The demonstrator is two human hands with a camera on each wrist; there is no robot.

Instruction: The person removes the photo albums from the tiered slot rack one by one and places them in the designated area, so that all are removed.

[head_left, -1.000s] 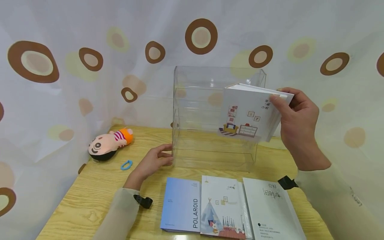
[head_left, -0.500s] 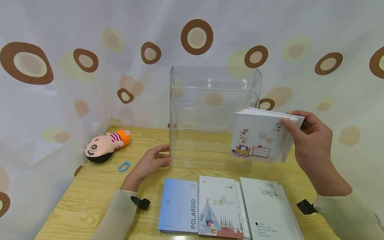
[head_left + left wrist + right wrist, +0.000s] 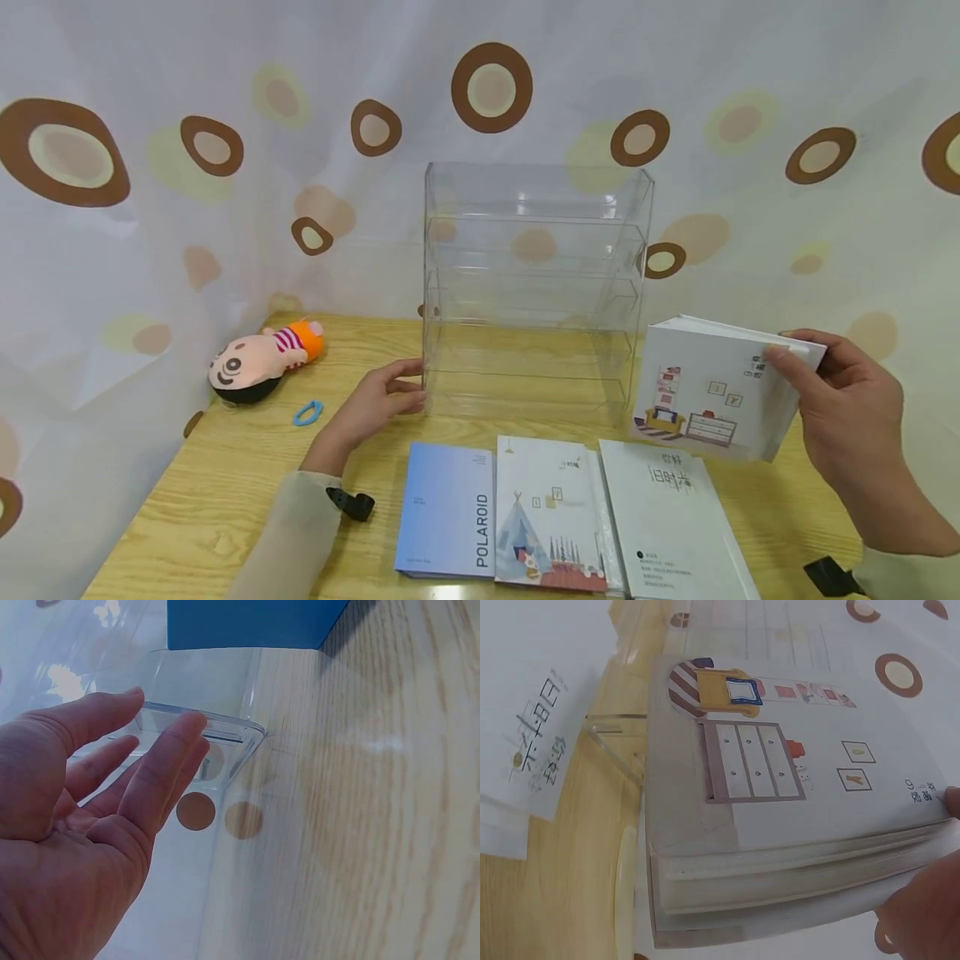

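My right hand (image 3: pixel 855 408) pinches the right end of a white hardcover book (image 3: pixel 712 400), thumb on the front cover and fingers behind. The cover shows a drawn yellow armchair and a chest of drawers; the book is held in the air, to the right of a clear acrylic rack (image 3: pixel 534 220). In the right wrist view its thick page edges (image 3: pixel 795 877) show. My left hand (image 3: pixel 375 408) has its fingertips at the rack's lower left side. The left wrist view shows those fingers loosely extended beside a clear edge of the rack (image 3: pixel 202 720).
In front of the rack lie a blue book marked POLAROID (image 3: pixel 446 508), a white book with a tent drawing (image 3: pixel 551 517) and a larger white book (image 3: pixel 671 521). A plush doll (image 3: pixel 262 362) and a small blue ring (image 3: pixel 307 413) lie left. A patterned curtain (image 3: pixel 555 83) hangs behind.
My right hand has carried the white book down and to the right, from in front of the rack to beside it. The left hand stays at the rack's left side.
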